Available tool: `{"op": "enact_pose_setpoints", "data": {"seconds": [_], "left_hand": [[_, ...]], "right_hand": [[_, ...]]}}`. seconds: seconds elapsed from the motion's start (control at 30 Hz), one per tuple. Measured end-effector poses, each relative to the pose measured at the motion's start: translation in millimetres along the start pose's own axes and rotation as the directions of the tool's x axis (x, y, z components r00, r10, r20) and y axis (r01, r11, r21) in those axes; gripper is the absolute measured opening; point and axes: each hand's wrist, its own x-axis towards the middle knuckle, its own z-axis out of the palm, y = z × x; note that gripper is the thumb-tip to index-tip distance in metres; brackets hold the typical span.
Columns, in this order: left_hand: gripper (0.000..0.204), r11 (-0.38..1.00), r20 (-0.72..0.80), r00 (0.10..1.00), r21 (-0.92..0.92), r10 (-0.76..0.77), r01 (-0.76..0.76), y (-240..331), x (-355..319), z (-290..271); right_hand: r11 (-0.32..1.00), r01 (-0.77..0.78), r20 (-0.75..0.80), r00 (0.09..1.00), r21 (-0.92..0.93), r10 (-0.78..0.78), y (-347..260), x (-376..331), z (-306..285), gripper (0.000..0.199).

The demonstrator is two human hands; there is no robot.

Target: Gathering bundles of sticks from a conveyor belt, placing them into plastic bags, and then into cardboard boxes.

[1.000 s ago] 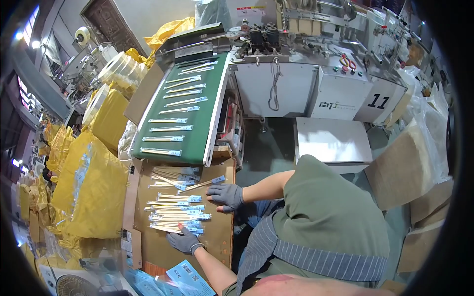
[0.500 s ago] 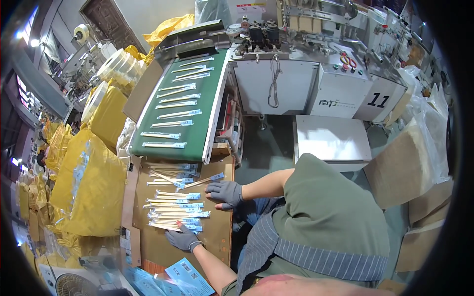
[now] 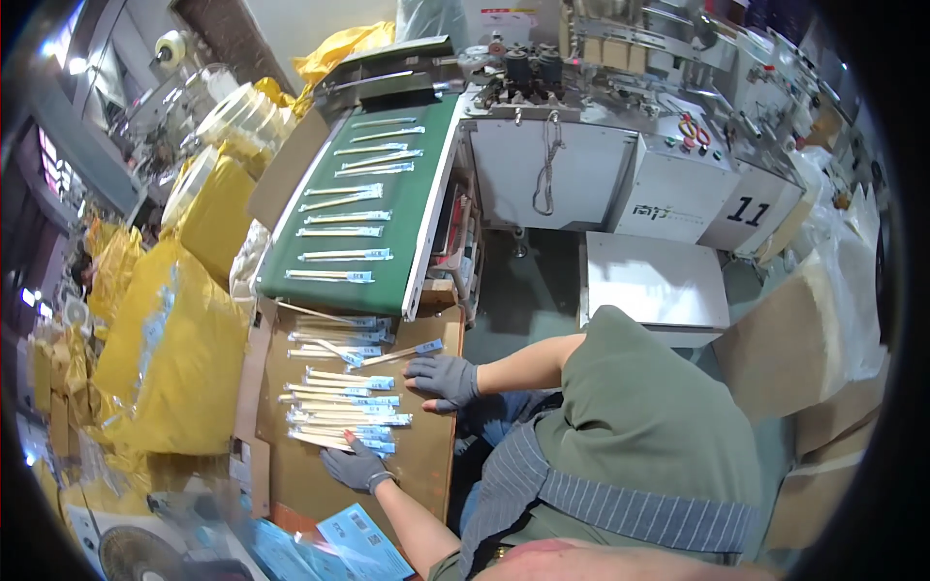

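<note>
Wrapped pairs of chopsticks, in clear sleeves with blue ends, lie in a loose pile on a brown board. My left hand, in a grey glove with bare fingertips, rests at the pile's near edge. Its fingers are apart and touch the lowest packets. Beside the blue ends lies my right hand, gloved alike, flat with fingers stretched out and holding nothing. One slanted chopstick packet has its blue end just above the right fingertips. More chopstick packets lie crosswise on the green conveyor belt.
Blue printed sheets lie at the board's near end. Yellow sacks crowd the left side. Beyond stand a white machine cabinet with red-handled scissors on top and a white box. Cardboard stands at right.
The packets on the belt have moved down toward the board, and one now lies slanted off the belt's end onto the pile. Both hands have hardly moved.
</note>
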Motion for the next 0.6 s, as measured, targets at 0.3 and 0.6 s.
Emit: {"op": "enact_pose_setpoints", "data": {"seconds": [0.3, 0.6], "left_hand": [[0.056, 0.999, 0.000, 1.000, -0.031, 0.029, -0.029, 8, 5, 9], [0.052, 1.000, -0.019, 1.000, -0.016, 0.010, -0.010, 13, 1, -2]], "right_hand": [[0.864, -0.395, -0.043, 0.914, -0.313, 0.403, -3, 15, -8, 0.062], [0.984, 0.001, -0.351, 0.934, -0.177, -0.064, 78, 184, -130, 0.046]]}}
